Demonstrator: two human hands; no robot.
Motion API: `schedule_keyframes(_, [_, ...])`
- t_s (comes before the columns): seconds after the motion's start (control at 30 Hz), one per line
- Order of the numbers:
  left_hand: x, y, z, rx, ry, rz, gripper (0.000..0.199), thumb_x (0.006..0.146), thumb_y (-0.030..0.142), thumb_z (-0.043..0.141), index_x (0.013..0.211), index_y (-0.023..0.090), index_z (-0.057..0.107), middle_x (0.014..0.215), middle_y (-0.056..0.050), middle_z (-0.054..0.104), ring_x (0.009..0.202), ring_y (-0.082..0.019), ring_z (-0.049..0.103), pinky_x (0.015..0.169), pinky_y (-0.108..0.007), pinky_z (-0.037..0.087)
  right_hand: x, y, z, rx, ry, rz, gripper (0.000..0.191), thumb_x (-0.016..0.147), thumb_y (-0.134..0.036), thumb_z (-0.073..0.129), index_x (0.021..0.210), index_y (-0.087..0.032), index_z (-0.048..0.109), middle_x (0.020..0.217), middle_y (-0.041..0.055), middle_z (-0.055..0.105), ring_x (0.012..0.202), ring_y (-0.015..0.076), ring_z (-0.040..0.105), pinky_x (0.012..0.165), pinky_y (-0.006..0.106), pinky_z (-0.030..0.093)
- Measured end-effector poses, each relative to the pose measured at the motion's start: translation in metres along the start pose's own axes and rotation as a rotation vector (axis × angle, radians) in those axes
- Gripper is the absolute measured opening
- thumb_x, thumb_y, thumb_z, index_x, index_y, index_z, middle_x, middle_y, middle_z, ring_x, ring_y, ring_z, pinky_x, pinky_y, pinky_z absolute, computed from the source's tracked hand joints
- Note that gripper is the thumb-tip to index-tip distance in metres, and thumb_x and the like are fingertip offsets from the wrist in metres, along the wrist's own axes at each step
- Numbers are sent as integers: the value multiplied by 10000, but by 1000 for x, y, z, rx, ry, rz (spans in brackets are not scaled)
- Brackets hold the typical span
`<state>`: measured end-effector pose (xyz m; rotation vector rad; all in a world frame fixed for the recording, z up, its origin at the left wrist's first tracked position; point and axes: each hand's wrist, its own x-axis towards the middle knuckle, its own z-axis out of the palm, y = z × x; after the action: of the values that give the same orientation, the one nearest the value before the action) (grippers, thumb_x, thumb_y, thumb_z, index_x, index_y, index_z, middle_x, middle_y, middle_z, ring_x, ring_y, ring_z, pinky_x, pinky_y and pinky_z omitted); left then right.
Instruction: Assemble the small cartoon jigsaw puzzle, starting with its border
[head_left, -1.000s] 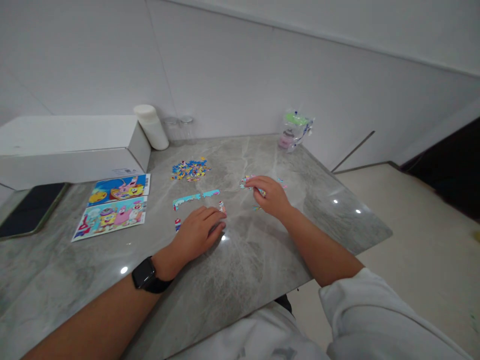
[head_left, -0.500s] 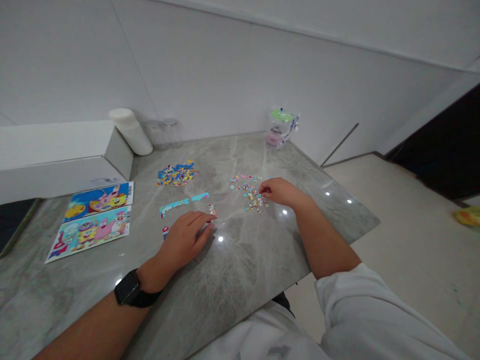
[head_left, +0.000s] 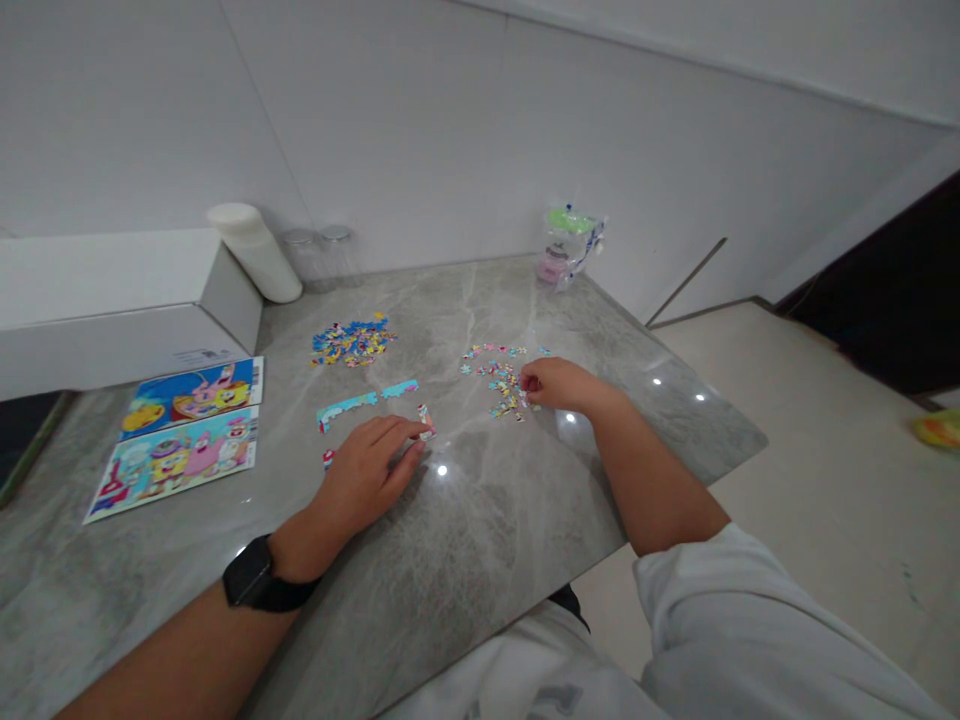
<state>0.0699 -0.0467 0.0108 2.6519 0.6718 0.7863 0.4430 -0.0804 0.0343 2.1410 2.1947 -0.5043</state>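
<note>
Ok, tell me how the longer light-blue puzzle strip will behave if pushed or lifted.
The longer strip looks thin, so it would probably slide on the glossy tabletop. Narrow and apparently pieced together, it may bend or break apart when lifted.

My feed puts the left hand point(head_left: 373, 458) nearer me than the blue-and-yellow puzzle pile point(head_left: 352, 342), touching a small puzzle section point(head_left: 423, 412). Right of the pile, the right hand point(head_left: 559, 385) curls at loose pieces point(head_left: 504, 384); I can't tell whether it grips one. Left of the pile lie picture cards point(head_left: 187, 455) and a white box point(head_left: 112, 330).
</note>
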Motion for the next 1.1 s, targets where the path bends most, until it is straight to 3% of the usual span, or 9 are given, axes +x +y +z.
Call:
schedule_keyframes(0.27, [0, -1, 1, 1, -2, -4, 267, 1088, 332, 492, 1177, 210, 712, 1131, -81, 777, 1054, -240, 716, 984, -403, 553, -13, 11, -18, 187, 12, 22, 149, 869, -163, 675, 990, -207, 751, 924, 18, 788, 812, 161, 688, 717, 247, 450])
schedule_keyframes(0.57, [-1, -3, 2, -21, -7, 4, 245, 1076, 312, 519, 1178, 206, 714, 1130, -78, 777, 1052, -238, 718, 979, -395, 552, -15, 21, -21, -23, -53, 238, 173, 858, -138, 715, 984, -208, 811, 1033, 67, 821, 928, 208, 722, 731, 273, 454])
schedule_keyframes(0.77, [-1, -4, 3, -19, -14, -5, 255, 1079, 334, 513, 1184, 215, 713, 1141, -81, 776, 1069, -243, 717, 990, -408, 555, -17, 15, -21, -9, 13, 188, 165, 894, -173, 696, 1016, -198, 802, 1049, 73, 820, 912, 201, 725, 751, 273, 471])
schedule_keyframes(0.97, [0, -2, 1, -25, -19, -21, 267, 1077, 342, 506, 1175, 217, 720, 1134, -83, 780, 1059, -244, 721, 986, -417, 564, -17, 6, -16, -6, -142, 136, 158, 863, -283, 779, 999, -204, 798, 1009, 54, 816, 888, 198, 727, 710, 265, 463])
schedule_keyframes(1.1, [1, -1, 0, -23, -21, -26, 273, 1082, 345, 493, 1164, 215, 719, 1130, -84, 781, 1055, -242, 721, 981, -414, 563, -18, 5, -17, -71, -199, 148, 216, 835, -242, 789, 1048, -213, 804, 1053, 60, 813, 922, 207, 725, 730, 268, 465])
